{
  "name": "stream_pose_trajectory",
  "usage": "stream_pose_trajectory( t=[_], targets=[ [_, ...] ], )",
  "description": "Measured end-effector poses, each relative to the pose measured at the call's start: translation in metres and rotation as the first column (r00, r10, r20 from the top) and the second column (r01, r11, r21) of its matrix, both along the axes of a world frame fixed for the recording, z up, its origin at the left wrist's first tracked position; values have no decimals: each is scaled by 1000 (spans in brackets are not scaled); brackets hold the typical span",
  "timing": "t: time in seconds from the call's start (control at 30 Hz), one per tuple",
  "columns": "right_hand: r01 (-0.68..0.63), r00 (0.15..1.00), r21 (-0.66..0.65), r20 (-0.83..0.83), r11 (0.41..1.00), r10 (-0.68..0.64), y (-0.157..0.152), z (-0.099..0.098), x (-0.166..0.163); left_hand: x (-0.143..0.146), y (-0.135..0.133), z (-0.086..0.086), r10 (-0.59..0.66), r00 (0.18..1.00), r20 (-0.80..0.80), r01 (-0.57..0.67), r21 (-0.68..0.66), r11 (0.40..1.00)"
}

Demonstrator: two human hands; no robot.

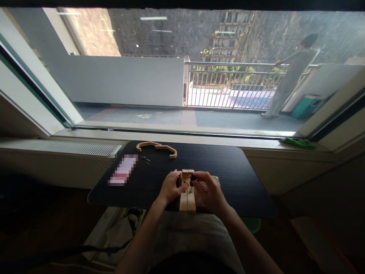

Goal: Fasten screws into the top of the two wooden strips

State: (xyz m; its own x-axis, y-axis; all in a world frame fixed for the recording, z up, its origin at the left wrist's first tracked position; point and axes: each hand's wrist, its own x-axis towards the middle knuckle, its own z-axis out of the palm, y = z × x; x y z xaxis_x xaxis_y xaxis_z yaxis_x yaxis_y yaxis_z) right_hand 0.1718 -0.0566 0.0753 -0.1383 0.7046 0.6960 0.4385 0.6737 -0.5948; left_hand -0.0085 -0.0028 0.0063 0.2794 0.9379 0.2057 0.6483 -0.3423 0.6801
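Note:
Two pale wooden strips (pixel 187 203) lie side by side at the table's near edge, with small dark holes in their upper faces. My left hand (pixel 170 187) grips them from the left, its thumb across the top. Against the right strip, my right hand (pixel 210 190) pinches a small dark object (pixel 192 177) between thumb and fingertips; its exact kind is too small to make out. Under and beside the strips sits a brown block (pixel 214 181), partly covered by my right hand.
On the black table (pixel 236 179), two curved wooden pieces (pixel 167 147) lie at the back, near several small screws (pixel 146 160). A blurred pink-white packet (pixel 124 170) rests on the left. Beyond the window, a person (pixel 296 76) stands by a railing (pixel 228 87).

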Motion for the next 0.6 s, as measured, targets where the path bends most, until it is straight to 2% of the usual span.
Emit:
stream_pose_trajectory(
  t=[0.6],
  targets=[
    [-48,999,68,17,996,47,2,3,1,1,-1,0,14,1000,15,-14,4,1000]
  ],
)
